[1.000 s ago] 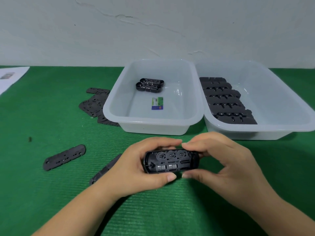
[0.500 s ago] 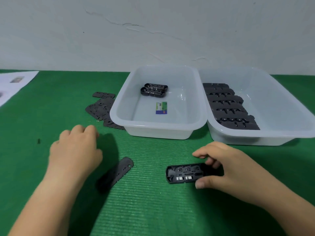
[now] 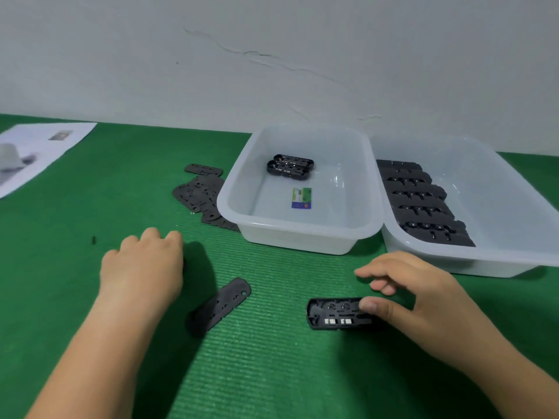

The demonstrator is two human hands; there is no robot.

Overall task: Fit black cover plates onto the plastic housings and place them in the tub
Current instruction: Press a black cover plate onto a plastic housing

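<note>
White plaster wall point(image 3: 272, 55) fills the background, with a thin crack running across it. Below it, your table point(image 3: 272, 373) is covered in ribbed green matting.

Two translucent white tubs sit side by side, rims touching, toward the far right. The right tub point(image 3: 499, 207) holds a row of black housings point(image 3: 420, 204), overlapped along its left side. The left tub point(image 3: 302, 237) holds two finished assemblies point(image 3: 290, 167) near its far wall, plus a small green and blue label point(image 3: 301, 198) on its floor.

A printed sheet of paper point(image 3: 36, 152) lies at the far left edge of the table. A loose pile of black cover plates point(image 3: 201, 195) rests on the matting just left of the left tub, partly hidden behind its wall.

Your left hand point(image 3: 142, 267) hangs palm-down over the matting, fingers curled under; what the fingertips touch is hidden, so I cannot tell whether that grip holds anything. Your forearm blocks the view of the mat beneath it.

Your right hand point(image 3: 414, 300) pinches the right end of a black housing point(image 3: 335, 313), thumb at the near side and fingers curved above the far side. The housing lies on the mat, open face up, with small white contacts showing on its near edge.

A single cover plate point(image 3: 222, 305) lies flat on the mat between your hands, angled, well apart from the housing. A small dark speck point(image 3: 93, 240) sits on the mat at the left.
</note>
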